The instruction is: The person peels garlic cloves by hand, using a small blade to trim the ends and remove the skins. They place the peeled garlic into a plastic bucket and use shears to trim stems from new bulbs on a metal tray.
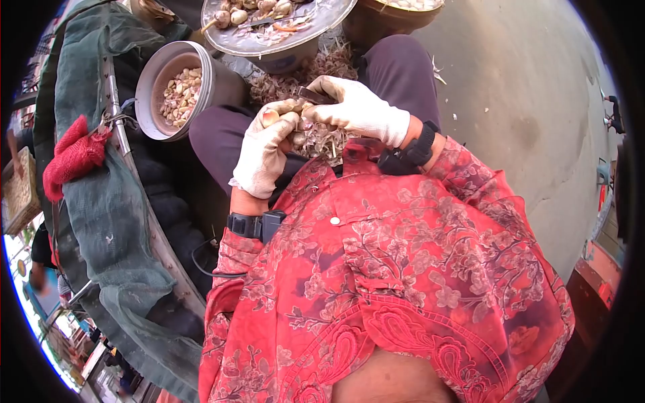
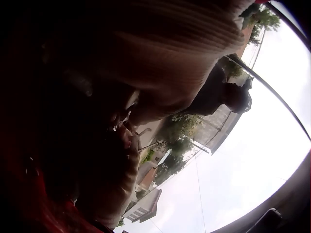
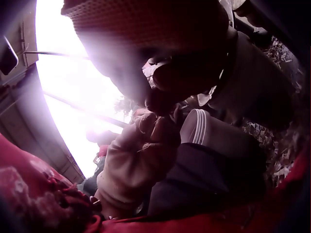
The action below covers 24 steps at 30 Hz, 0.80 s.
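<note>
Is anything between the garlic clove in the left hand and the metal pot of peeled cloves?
Nothing visible does. The left hand pinches the garlic clove, and the metal pot stands open to its left, with only the trouser leg below the gap. The right hand with the knife lies on the other side.
</note>
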Tool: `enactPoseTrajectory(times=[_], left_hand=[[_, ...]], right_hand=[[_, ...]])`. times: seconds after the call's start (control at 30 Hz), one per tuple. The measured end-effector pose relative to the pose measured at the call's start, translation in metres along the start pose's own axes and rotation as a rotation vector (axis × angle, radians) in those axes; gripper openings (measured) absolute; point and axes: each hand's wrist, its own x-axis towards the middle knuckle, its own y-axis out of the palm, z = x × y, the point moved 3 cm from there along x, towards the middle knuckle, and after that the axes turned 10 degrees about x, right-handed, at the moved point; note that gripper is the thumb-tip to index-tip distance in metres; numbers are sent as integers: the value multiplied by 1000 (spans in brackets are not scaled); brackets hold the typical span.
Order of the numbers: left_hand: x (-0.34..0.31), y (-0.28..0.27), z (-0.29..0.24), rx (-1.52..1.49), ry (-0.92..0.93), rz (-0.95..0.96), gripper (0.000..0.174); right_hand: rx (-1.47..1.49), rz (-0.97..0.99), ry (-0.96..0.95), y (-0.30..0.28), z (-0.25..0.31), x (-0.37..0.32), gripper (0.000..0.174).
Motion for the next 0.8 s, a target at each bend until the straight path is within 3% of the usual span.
enactPoseTrajectory(times=[0.2,0.27,0.5,0.6,0.8], left_hand=[[-4,-2,-10,219,-64,-144,20],[-4,0,-7,349,-89,-161,19],[0,6,-3,556,-47,-163,17],[3,0,5,573,36,-151,12],[4,10,0,481,12,-138,8]], right_hand=[[-255,-12,41,-1,19,-5,46],[-423,-29,-128,0,19,-5,44],[-615,29,-156,5,20,-7,35],[-647,50,-203,5,18,-7,32],[-658,85,-261,4,18,-3,32]])
